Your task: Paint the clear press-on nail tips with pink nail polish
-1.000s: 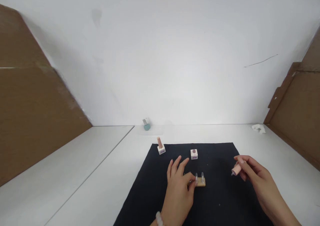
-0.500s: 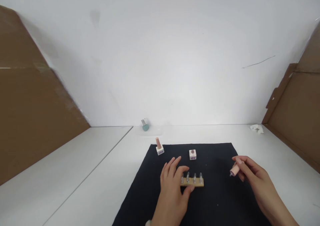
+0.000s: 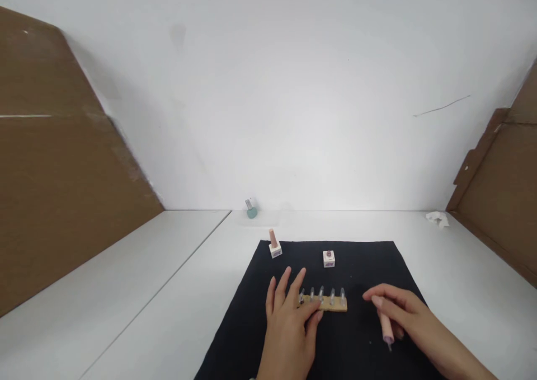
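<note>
My left hand (image 3: 287, 324) pinches the front edge of a light wooden nail tip stand (image 3: 335, 306) between thumb and index finger; its other fingers are spread behind. Several clear nail tips (image 3: 321, 294) stand upright in a row on the strip. My right hand (image 3: 403, 313) is closed on a pink nail polish brush cap (image 3: 386, 327), right of the stand. The brush points down toward the cloth, apart from the nail tips. Beyond the stand sits the uncapped white nail polish bottle (image 3: 329, 259).
A black cloth (image 3: 352, 346) covers part of the white table (image 3: 168, 290). At its far left corner stands a capped nail polish bottle (image 3: 275, 245). Farther back are a teal bottle (image 3: 251, 210) and a crumpled white tissue (image 3: 437, 219). Cardboard panels (image 3: 62, 173) flank both sides.
My right hand has moved left and nearer, and the brush cap has turned to point downward. My left thumb and index finger have closed onto the stand's front edge. The view has shifted slightly.
</note>
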The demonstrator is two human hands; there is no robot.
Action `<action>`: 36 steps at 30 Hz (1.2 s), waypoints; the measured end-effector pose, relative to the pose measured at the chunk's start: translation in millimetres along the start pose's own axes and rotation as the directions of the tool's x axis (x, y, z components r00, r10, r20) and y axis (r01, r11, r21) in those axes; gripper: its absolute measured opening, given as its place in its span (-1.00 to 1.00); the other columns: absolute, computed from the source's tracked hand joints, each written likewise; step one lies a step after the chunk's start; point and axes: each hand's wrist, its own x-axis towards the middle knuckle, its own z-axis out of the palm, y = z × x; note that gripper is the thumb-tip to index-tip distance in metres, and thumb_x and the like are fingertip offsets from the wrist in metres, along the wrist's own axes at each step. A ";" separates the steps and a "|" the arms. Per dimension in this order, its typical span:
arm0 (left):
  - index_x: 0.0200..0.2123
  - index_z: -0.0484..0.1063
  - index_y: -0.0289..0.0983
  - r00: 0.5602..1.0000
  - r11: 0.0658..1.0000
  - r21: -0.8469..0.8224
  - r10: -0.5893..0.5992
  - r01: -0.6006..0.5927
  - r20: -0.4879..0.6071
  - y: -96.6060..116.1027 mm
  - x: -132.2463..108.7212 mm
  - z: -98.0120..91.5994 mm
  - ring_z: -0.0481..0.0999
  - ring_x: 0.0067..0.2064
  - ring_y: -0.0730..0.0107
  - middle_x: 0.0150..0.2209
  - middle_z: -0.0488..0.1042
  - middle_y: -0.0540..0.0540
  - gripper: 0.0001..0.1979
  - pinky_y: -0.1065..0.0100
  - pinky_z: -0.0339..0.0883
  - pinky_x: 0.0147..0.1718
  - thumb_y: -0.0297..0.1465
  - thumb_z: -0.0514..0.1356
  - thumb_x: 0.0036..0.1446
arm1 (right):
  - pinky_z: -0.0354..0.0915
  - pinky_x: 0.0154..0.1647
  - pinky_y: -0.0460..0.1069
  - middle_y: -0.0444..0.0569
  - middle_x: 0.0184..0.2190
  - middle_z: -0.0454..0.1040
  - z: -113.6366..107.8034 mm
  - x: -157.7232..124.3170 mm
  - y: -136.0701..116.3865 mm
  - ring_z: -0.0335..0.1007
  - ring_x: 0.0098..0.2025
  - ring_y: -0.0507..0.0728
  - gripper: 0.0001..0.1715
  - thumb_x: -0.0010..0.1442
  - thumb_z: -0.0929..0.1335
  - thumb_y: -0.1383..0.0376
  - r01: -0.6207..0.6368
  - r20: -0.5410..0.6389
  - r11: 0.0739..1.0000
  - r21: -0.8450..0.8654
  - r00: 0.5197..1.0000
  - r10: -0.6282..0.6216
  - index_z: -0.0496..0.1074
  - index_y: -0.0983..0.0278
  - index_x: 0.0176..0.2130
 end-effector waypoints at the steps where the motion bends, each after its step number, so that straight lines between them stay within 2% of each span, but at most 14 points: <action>1: -0.15 0.68 -0.06 1.000 1.000 0.007 0.012 -0.012 0.006 1.3 0.3 0.1 0.34 0.34 -0.36 0.31 0.45 -0.20 -0.68 -0.53 0.29 0.16 -0.55 0.20 0.22 | 0.05 -0.48 -0.07 -0.22 -0.67 0.34 3.3 1.1 1.9 0.11 -0.56 0.03 -0.43 0.20 0.40 -0.13 -0.004 0.039 1.000 -0.024 0.999 0.005 0.57 0.27 -0.09; 4: -0.01 0.63 -0.09 0.999 0.999 0.034 0.037 -0.038 0.023 3.8 -2.1 1.7 0.32 0.36 -0.35 0.36 0.40 -0.24 -0.61 -0.47 0.32 0.17 -0.58 0.20 0.19 | 0.03 -0.50 -0.08 -0.25 -0.65 0.31 11.8 4.8 5.5 0.10 -0.58 -0.01 -0.33 0.17 0.41 -0.11 -0.007 0.078 0.998 -0.070 0.997 0.012 0.53 0.31 0.05; 7: 0.02 0.61 -0.13 0.998 0.997 0.066 0.044 -0.046 0.034 4.7 -7.6 5.9 0.33 0.36 -0.37 0.35 0.40 -0.28 -0.60 -0.44 0.36 0.15 -0.58 0.19 0.19 | 0.04 -0.53 -0.09 -0.26 -0.64 0.31 16.2 9.1 5.0 0.07 -0.60 -0.01 -0.21 0.15 0.40 -0.12 -0.025 0.073 0.996 -0.085 0.997 0.031 0.48 0.35 0.15; 11: 0.08 0.59 -0.19 0.998 0.997 0.073 0.030 -0.034 0.047 9.6 -12.0 12.2 0.35 0.34 -0.39 0.35 0.39 -0.36 -0.60 -0.41 0.40 0.13 -0.56 0.17 0.23 | 0.01 -0.60 -0.11 -0.25 -0.65 0.33 17.9 15.4 4.0 0.01 -0.63 -0.02 -0.19 0.15 0.37 -0.12 -0.040 0.078 0.994 -0.097 0.996 0.047 0.47 0.35 0.18; 14: 0.11 0.59 -0.23 0.998 0.997 0.067 -0.040 0.037 0.040 18.7 -9.4 13.2 0.37 0.33 -0.42 0.34 0.40 -0.42 -0.57 -0.41 0.39 0.13 -0.58 0.16 0.23 | 0.00 -0.63 -0.12 -0.24 -0.66 0.36 18.9 20.2 4.5 0.00 -0.65 -0.02 -0.22 0.14 0.36 -0.10 -0.038 0.105 0.992 -0.123 0.993 0.051 0.48 0.35 0.15; 18: 0.00 0.66 -0.22 0.990 0.989 0.054 -0.141 0.140 0.018 28.9 -2.9 8.0 0.38 0.33 -0.37 0.30 0.46 -0.37 -0.60 -0.41 0.34 0.18 -0.62 0.14 0.23 | -0.01 -0.67 -0.13 -0.24 -0.70 0.40 20.1 26.7 4.0 0.01 -0.69 -0.03 -0.29 0.14 0.37 -0.04 -0.031 0.166 0.984 -0.174 0.984 0.061 0.49 0.37 0.11; 25: -0.20 0.71 -0.15 0.983 0.983 -0.036 -0.183 0.182 -0.029 32.5 0.5 -3.3 0.44 0.29 -0.27 0.25 0.54 -0.17 -0.67 -0.43 0.23 0.25 -0.59 0.16 0.24 | 0.00 -0.72 -0.14 -0.23 -0.71 0.43 19.4 34.0 8.3 -0.04 -0.73 -0.04 -0.31 0.17 0.34 0.02 -0.009 0.202 0.980 -0.200 0.978 0.050 0.50 0.40 0.13; 31: -0.34 0.71 -0.16 0.981 0.983 -0.053 -0.179 0.175 -0.078 36.2 2.5 -8.4 0.53 0.21 -0.25 0.16 0.63 -0.16 -0.69 -0.43 0.23 0.26 -0.60 0.19 0.21 | -0.02 -0.71 -0.14 -0.23 -0.72 0.40 19.7 31.5 9.3 -0.02 -0.72 -0.04 -0.31 0.15 0.35 0.02 -0.008 0.175 0.981 -0.193 0.984 0.042 0.56 0.37 0.12; 36: -0.40 0.68 -0.14 0.979 0.983 -0.029 -0.181 0.179 -0.090 37.8 2.0 -11.7 0.54 0.20 -0.23 0.17 0.62 -0.12 -0.68 -0.44 0.25 0.23 -0.63 0.21 0.17 | -0.03 -0.71 -0.13 -0.23 -0.71 0.39 20.6 29.7 5.7 -0.02 -0.72 -0.03 -0.28 0.14 0.35 -0.01 -0.017 0.172 0.982 -0.187 0.984 0.050 0.57 0.37 0.13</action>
